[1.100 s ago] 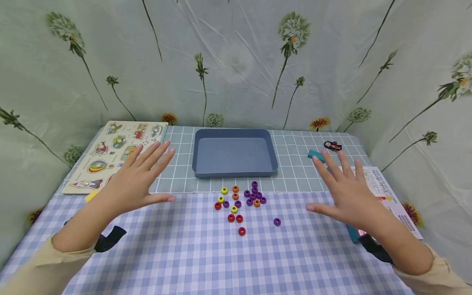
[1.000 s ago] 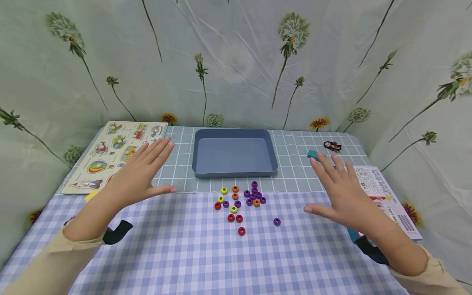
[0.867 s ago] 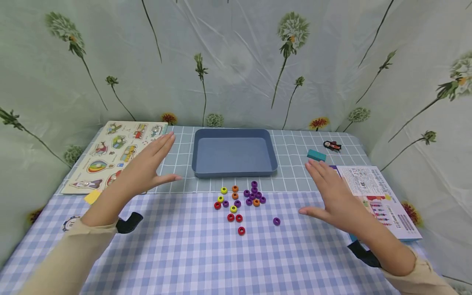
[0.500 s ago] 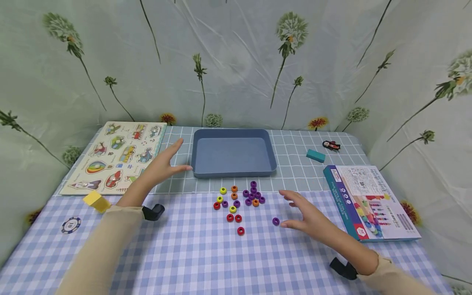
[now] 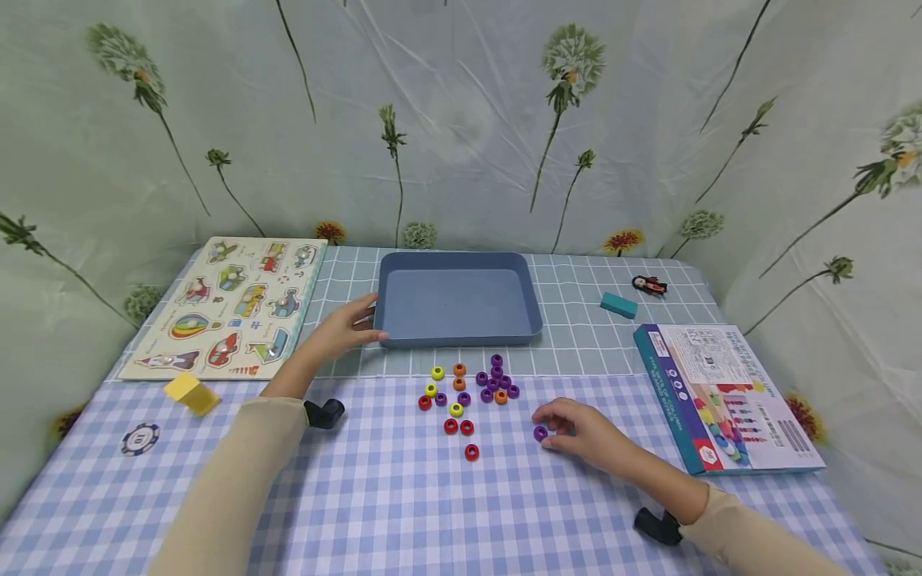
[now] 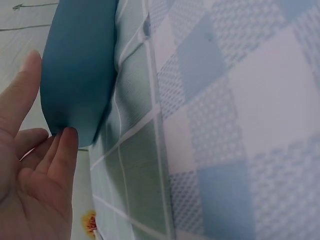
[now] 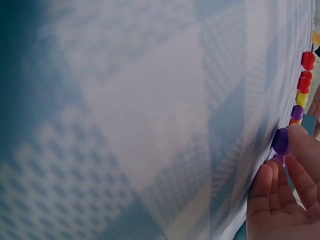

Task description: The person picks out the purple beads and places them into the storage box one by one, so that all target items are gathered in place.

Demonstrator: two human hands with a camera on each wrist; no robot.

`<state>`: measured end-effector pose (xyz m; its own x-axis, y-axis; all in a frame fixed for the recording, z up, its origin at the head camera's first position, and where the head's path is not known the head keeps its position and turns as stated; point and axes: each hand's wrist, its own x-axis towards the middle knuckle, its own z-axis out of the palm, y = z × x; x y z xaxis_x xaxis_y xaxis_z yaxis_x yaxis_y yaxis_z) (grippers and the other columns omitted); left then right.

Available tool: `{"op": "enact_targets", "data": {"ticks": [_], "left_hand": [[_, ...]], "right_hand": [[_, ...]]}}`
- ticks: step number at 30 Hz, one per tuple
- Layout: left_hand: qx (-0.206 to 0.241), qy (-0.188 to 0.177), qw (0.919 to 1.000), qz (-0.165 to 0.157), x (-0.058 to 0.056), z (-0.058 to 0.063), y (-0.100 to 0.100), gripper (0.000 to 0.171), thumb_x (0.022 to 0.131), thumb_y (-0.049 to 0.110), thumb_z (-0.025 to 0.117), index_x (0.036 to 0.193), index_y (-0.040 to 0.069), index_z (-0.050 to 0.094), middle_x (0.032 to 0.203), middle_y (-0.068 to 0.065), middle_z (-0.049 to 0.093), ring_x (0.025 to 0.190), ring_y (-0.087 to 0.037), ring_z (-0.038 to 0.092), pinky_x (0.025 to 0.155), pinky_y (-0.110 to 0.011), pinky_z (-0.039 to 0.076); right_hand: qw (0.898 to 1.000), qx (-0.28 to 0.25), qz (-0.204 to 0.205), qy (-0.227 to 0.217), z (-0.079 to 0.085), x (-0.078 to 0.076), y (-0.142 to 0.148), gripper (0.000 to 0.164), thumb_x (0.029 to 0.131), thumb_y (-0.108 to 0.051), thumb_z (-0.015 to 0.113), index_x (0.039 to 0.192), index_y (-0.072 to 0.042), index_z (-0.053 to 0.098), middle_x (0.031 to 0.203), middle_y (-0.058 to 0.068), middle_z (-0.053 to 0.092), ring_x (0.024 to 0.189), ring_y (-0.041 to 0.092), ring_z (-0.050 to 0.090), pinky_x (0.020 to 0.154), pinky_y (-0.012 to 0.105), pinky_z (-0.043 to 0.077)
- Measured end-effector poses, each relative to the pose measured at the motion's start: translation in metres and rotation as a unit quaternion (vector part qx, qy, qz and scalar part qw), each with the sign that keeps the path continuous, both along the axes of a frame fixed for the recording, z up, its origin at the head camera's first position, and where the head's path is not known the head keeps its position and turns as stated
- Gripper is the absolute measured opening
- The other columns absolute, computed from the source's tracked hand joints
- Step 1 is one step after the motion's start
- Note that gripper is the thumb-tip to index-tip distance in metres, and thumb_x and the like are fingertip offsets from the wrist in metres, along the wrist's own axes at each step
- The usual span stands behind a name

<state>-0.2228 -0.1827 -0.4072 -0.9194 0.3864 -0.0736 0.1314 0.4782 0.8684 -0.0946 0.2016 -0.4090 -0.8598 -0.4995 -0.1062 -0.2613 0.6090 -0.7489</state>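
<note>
My left hand grips the near left corner of a blue-grey tray, thumb at the front and fingers against the left wall. In the left wrist view the tray's outer wall shows between the thumb and the bent fingers. Low over the checked cloth, my right hand pinches a lone purple bead between thumb and fingers. Seen from the right wrist, the thumb lies on that purple bead. Several loose red, yellow, orange and purple beads lie in front of the tray.
A wooden picture puzzle, a yellow block and a poker chip lie on the left. To the right are a flat toy box, a teal block and a small doll figure. A flowered curtain hangs behind.
Both hands have come down from above the table. The left moved right to the tray's corner and took hold of it; the right moved left and closed on the lone purple bead.
</note>
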Motion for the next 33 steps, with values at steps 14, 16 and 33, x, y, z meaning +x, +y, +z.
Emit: {"op": "enact_targets", "data": {"ticks": [14,16,33], "left_hand": [[-0.013,-0.008,0.9996,0.023,0.002,-0.001,0.003,0.082,0.07,0.029,0.064,0.133,0.007,0.016,0.136,-0.01,0.014,0.116,-0.028,0.028,0.09,-0.036,0.032],[-0.012,-0.008,0.9996,0.025,0.002,-0.001,0.003,0.081,0.07,0.026,0.064,0.132,0.006,0.016,0.135,-0.011,0.014,0.116,-0.028,0.028,0.09,-0.036,0.031],[-0.018,-0.019,0.9991,0.032,0.002,-0.001,0.004,0.077,0.072,0.022,0.063,0.132,0.007,0.017,0.135,-0.01,0.015,0.118,-0.027,0.025,0.092,-0.035,0.029]], "right_hand": [[0.998,-0.04,-0.031,-0.021,0.018,-0.021,-0.006,0.021,0.076,-0.012,0.059,0.096,-0.009,0.056,0.088,-0.003,0.056,0.076,0.01,0.053,0.066,0.019,0.046],[0.996,-0.077,-0.036,-0.015,0.03,-0.031,-0.01,0.023,0.077,-0.011,0.058,0.099,-0.005,0.055,0.091,0.002,0.056,0.077,0.013,0.054,0.067,0.021,0.047],[0.982,-0.146,-0.112,0.033,0.031,-0.156,-0.071,0.023,0.075,-0.014,0.06,0.097,-0.006,0.057,0.09,0.006,0.057,0.079,0.014,0.053,0.069,0.025,0.046]]}}
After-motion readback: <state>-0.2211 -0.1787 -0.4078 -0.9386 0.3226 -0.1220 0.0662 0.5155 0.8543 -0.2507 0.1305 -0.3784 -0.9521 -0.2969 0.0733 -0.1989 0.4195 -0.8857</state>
